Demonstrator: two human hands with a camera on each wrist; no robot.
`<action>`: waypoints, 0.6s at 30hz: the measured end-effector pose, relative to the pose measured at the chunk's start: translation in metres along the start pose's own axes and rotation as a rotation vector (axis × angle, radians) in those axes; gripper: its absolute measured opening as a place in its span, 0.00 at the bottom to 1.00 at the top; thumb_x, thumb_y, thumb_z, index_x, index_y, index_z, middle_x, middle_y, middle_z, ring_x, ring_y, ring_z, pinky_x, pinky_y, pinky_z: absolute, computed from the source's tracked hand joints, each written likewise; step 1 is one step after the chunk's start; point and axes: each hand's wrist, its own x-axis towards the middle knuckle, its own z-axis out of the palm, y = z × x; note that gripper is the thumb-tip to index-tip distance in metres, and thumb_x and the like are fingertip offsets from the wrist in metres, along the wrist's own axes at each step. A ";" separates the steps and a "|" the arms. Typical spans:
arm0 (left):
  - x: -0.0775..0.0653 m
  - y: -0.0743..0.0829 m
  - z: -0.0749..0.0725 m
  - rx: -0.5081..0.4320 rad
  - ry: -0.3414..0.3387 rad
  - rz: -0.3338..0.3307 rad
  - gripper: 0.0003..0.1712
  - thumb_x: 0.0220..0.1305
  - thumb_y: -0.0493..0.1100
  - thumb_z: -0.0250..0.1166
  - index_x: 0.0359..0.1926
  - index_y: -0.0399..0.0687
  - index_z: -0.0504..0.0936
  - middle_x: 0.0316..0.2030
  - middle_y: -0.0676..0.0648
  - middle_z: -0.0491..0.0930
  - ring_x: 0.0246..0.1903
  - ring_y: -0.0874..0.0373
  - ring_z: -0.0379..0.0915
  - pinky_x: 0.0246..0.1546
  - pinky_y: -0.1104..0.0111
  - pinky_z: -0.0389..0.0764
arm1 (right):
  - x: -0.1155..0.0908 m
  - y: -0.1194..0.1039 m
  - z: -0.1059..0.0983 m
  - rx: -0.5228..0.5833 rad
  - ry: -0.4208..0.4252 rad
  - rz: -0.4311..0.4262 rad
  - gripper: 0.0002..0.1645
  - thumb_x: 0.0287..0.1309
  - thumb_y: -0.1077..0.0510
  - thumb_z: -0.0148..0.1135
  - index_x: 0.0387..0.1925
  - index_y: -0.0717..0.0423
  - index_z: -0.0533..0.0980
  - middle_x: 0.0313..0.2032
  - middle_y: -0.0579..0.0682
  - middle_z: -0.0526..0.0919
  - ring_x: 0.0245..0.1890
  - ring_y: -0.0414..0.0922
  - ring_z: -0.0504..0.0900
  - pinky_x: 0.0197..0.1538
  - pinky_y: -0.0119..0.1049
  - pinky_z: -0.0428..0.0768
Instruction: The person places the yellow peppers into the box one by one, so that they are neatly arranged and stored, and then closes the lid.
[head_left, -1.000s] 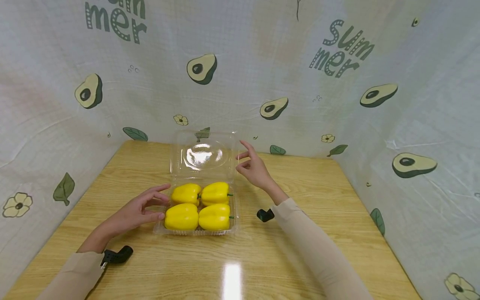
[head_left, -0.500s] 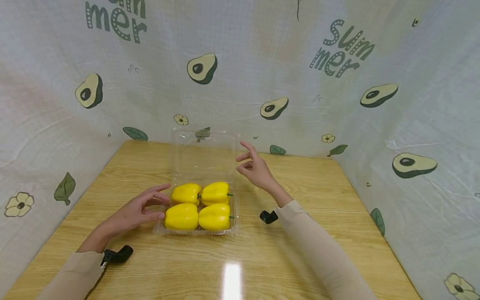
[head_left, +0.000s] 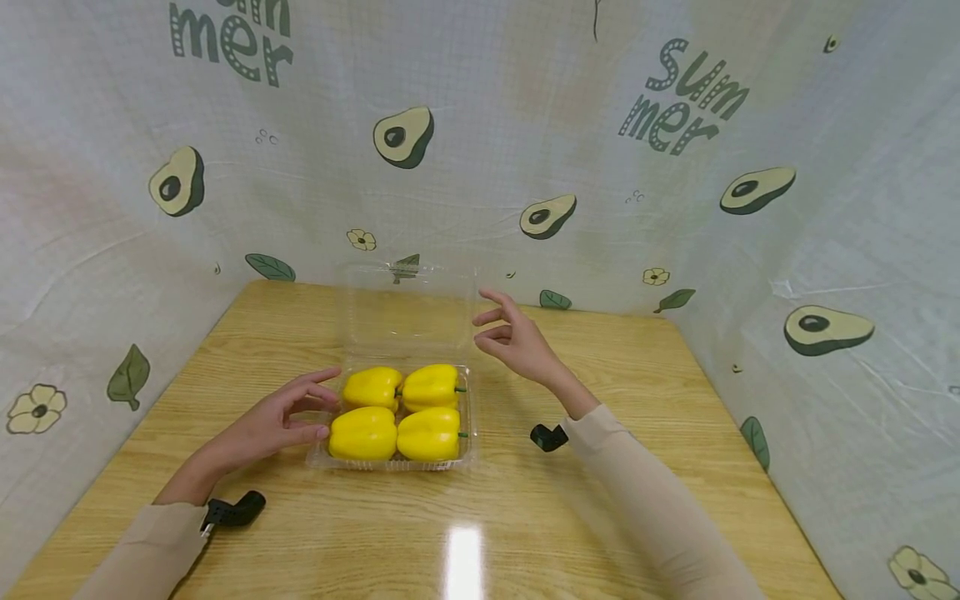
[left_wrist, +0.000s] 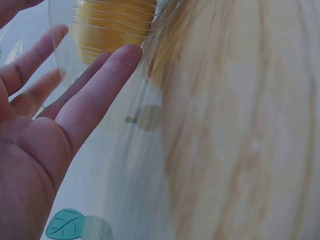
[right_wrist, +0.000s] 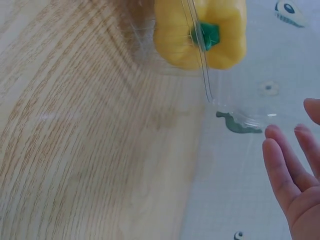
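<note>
Several yellow bell peppers [head_left: 363, 433] with green stems lie in two rows in a clear plastic clamshell box [head_left: 431, 466]. Its transparent lid [head_left: 408, 321] stands raised at the back. My left hand [head_left: 273, 419] is at the box's left side, fingers spread and fingertips right at the wall; the left wrist view shows a pepper [left_wrist: 117, 25] through the ribbed plastic close to them. Beside the lid's right edge my right hand [head_left: 517, 340] hovers with loosely bent fingers, nothing between them. One pepper [right_wrist: 172, 37] shows stem-on in the right wrist view.
The box stands on a wood-grain table [head_left: 360, 533] with a bright light reflection near the front. A pale cloth [head_left: 480, 125] printed with avocados and leaves encloses the back and sides. Black wrist mounts [head_left: 238, 508] are on both arms.
My right hand has shifted slightly right and down, its forearm swinging to the right. The lid's tilt and its reflections have changed. The left hand and the peppers have stayed in place.
</note>
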 end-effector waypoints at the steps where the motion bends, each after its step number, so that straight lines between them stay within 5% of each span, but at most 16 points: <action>1: 0.000 0.000 0.000 -0.001 0.000 0.000 0.21 0.71 0.40 0.73 0.61 0.46 0.79 0.83 0.41 0.52 0.61 0.75 0.73 0.56 0.70 0.83 | -0.001 0.000 -0.001 0.002 -0.004 0.000 0.48 0.71 0.69 0.66 0.83 0.51 0.54 0.63 0.68 0.78 0.56 0.57 0.87 0.60 0.45 0.85; 18: 0.000 -0.003 0.000 -0.005 -0.002 0.002 0.20 0.72 0.40 0.72 0.60 0.47 0.80 0.83 0.42 0.51 0.62 0.74 0.73 0.57 0.71 0.82 | -0.016 -0.011 -0.007 0.014 -0.049 -0.018 0.41 0.71 0.67 0.67 0.79 0.50 0.62 0.65 0.62 0.78 0.62 0.64 0.82 0.61 0.45 0.84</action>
